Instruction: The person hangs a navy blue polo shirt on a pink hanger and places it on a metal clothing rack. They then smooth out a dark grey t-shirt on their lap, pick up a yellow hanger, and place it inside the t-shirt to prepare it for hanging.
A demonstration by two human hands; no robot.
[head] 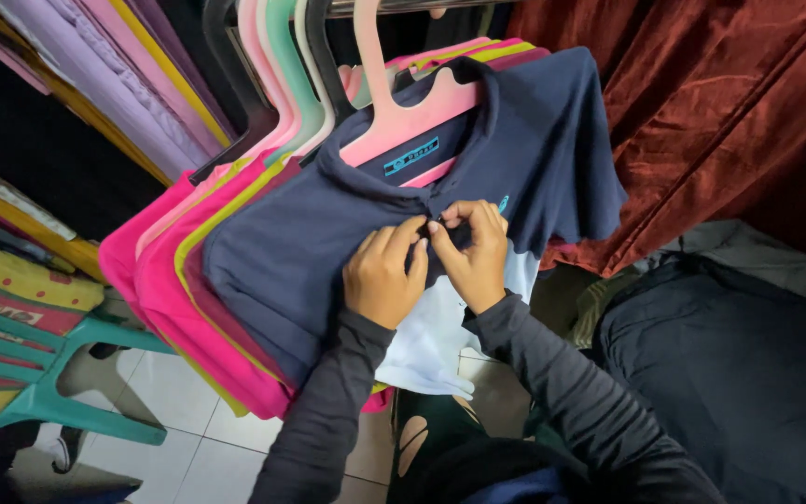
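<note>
Left hand (384, 271): fingers curled nearly closed, fingertips pinching the front placket of the navy blue short-sleeved polo shirt (300, 252) just below the collar. Right hand (473, 252): likewise nearly closed, thumb and fingertips pinched on the same placket, touching the left hand's fingertips; whether a button lies between them cannot be told. Both forearms in dark grey long sleeves (562, 383), rising from the near edge.

Navy polo shirt: centre of the scene, hung tilted on a pale pink plastic hanger (412, 117) from a rail at the far edge; pale blue lower panel (431, 345) showing beneath the hands. Small teal mark on the chest just right of the right hand.

Left of it, pressed close: a row of hung polo shirts, bright pink (165, 289) outermost, with a yellow-green edge between it and the navy one, on pink, mint and black hangers. Lilac and yellow garments (114, 84) hanging far left.

Right edge: rust-red velvety cloth (720, 112) draped just beside the navy sleeve. Near right: dark navy fabric heap (739, 373), close under the right forearm.

Near left: teal plastic chair (67, 392) carrying folded patterned cloth, well apart from the hands. White tiled floor (188, 439) open between chair and shirts.
</note>
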